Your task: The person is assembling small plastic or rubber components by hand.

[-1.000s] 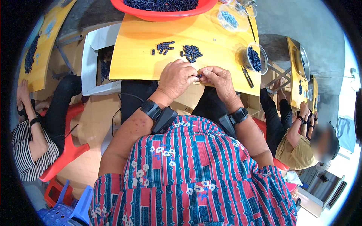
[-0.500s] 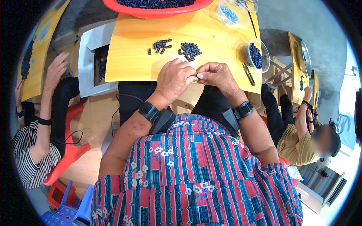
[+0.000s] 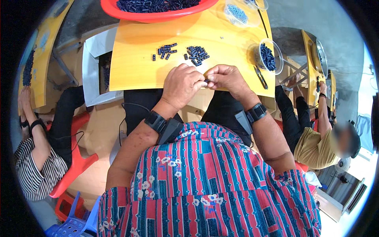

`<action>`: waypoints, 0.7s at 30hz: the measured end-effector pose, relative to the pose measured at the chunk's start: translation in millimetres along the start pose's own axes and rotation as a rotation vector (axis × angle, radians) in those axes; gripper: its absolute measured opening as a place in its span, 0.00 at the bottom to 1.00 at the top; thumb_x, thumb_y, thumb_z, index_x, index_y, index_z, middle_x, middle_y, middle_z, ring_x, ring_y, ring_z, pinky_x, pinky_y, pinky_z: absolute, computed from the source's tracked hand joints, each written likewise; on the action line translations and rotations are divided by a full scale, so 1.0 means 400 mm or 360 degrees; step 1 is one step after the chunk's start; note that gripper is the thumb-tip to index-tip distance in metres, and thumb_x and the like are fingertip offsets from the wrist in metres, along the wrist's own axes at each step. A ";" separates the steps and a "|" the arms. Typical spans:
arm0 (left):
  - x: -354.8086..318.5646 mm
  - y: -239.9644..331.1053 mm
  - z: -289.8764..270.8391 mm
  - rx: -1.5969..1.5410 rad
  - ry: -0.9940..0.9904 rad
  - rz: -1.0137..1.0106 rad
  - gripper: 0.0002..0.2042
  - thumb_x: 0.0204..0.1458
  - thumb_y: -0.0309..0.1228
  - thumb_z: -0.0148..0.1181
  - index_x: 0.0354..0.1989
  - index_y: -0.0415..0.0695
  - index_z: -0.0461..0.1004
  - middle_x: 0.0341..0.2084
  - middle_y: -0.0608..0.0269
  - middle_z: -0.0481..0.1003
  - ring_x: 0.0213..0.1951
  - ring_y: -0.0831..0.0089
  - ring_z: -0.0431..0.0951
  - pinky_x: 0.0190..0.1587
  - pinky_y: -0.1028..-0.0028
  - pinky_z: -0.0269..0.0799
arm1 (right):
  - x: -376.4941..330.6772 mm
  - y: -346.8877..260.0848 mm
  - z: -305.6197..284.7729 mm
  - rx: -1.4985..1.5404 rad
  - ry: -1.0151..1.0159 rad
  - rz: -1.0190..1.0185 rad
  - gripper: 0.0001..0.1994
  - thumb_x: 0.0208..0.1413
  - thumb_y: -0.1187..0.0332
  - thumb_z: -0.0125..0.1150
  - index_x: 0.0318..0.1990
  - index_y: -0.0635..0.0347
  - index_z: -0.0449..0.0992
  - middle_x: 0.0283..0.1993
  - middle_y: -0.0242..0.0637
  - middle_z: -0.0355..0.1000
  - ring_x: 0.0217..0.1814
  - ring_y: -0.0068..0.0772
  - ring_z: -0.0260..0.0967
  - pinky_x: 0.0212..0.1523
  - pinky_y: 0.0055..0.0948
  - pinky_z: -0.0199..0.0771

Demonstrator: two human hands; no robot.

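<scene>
At the near edge of the yellow table [image 3: 134, 75], my left hand [image 3: 180, 83] and my right hand [image 3: 229, 81] meet fingertip to fingertip. Both pinch a small black piece [image 3: 206, 81], mostly covered by the fingers, so its shape is hard to make out. Just beyond my hands lie two loose piles of small black oblong parts: a left pile [image 3: 167, 50] and a right pile [image 3: 196, 54]. One single black part [image 3: 153, 57] lies apart from the left pile.
A red basin [image 3: 164, 17] full of black parts stands at the far edge. To the right are a clear tub [image 3: 268, 58] of black parts, a slim black tool [image 3: 261, 78] and a clear container [image 3: 237, 15] of light blue bits. People sit at tables on both sides.
My hands stay together at the table edge, and the black piece between the fingertips shows more now. The person at the left has lowered a raised hand to their table.
</scene>
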State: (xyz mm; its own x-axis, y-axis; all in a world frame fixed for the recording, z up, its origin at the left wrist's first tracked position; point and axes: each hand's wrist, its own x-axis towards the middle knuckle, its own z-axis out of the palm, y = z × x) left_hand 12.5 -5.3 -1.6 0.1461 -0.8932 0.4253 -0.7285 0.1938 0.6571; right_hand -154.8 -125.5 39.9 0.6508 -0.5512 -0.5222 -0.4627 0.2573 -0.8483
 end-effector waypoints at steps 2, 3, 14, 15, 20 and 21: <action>0.005 -0.005 0.003 -0.0065 0.0008 -0.0009 0.05 0.44 0.31 0.68 0.27 0.46 0.79 0.24 0.63 0.74 0.34 0.59 0.74 0.38 0.61 0.70 | -0.005 0.000 -0.003 0.0221 0.0063 -0.0006 0.07 0.64 0.70 0.62 0.43 0.64 0.81 0.36 0.34 0.79 0.34 0.20 0.76 0.41 0.23 0.81; 0.008 -0.006 0.002 -0.0134 0.0009 -0.0020 0.05 0.44 0.30 0.68 0.27 0.45 0.79 0.23 0.62 0.74 0.34 0.59 0.74 0.38 0.61 0.70 | -0.006 0.004 -0.001 0.0222 0.0062 -0.0017 0.07 0.64 0.70 0.62 0.43 0.64 0.81 0.36 0.34 0.79 0.34 0.20 0.76 0.41 0.23 0.81; 0.009 0.002 -0.006 -0.0317 -0.0068 -0.0255 0.06 0.44 0.30 0.69 0.25 0.41 0.80 0.22 0.61 0.76 0.32 0.61 0.74 0.38 0.63 0.72 | -0.014 0.040 0.029 0.0231 0.0118 -0.0267 0.08 0.61 0.76 0.62 0.47 0.62 0.81 0.41 0.34 0.81 0.41 0.24 0.79 0.46 0.24 0.82; 0.009 0.002 -0.005 -0.0317 -0.0060 -0.0242 0.06 0.44 0.30 0.69 0.26 0.41 0.80 0.22 0.61 0.76 0.32 0.61 0.74 0.38 0.63 0.71 | -0.014 0.043 0.030 0.0232 0.0122 -0.0273 0.08 0.61 0.76 0.62 0.47 0.62 0.81 0.41 0.34 0.81 0.41 0.24 0.79 0.46 0.24 0.82; 0.010 -0.001 -0.004 -0.0320 -0.0051 -0.0234 0.06 0.43 0.30 0.70 0.25 0.42 0.80 0.22 0.61 0.76 0.32 0.61 0.74 0.38 0.63 0.71 | -0.018 0.043 0.041 0.0194 0.0199 -0.0340 0.07 0.60 0.76 0.63 0.45 0.62 0.82 0.40 0.34 0.81 0.41 0.24 0.79 0.48 0.25 0.82; 0.011 -0.001 -0.003 -0.0317 -0.0051 -0.0223 0.07 0.43 0.31 0.70 0.25 0.42 0.80 0.22 0.61 0.76 0.32 0.61 0.74 0.38 0.63 0.71 | -0.018 0.045 0.041 0.0195 0.0202 -0.0344 0.07 0.60 0.76 0.63 0.45 0.62 0.82 0.40 0.34 0.81 0.41 0.24 0.79 0.48 0.25 0.82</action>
State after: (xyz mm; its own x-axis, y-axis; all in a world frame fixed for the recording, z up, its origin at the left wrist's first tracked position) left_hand 14.2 -8.6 0.7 0.2124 -0.9288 0.3035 -0.5557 0.1406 0.8194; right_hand -158.0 -103.9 26.8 0.6424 -0.6966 -0.3194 -0.2402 0.2127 -0.9471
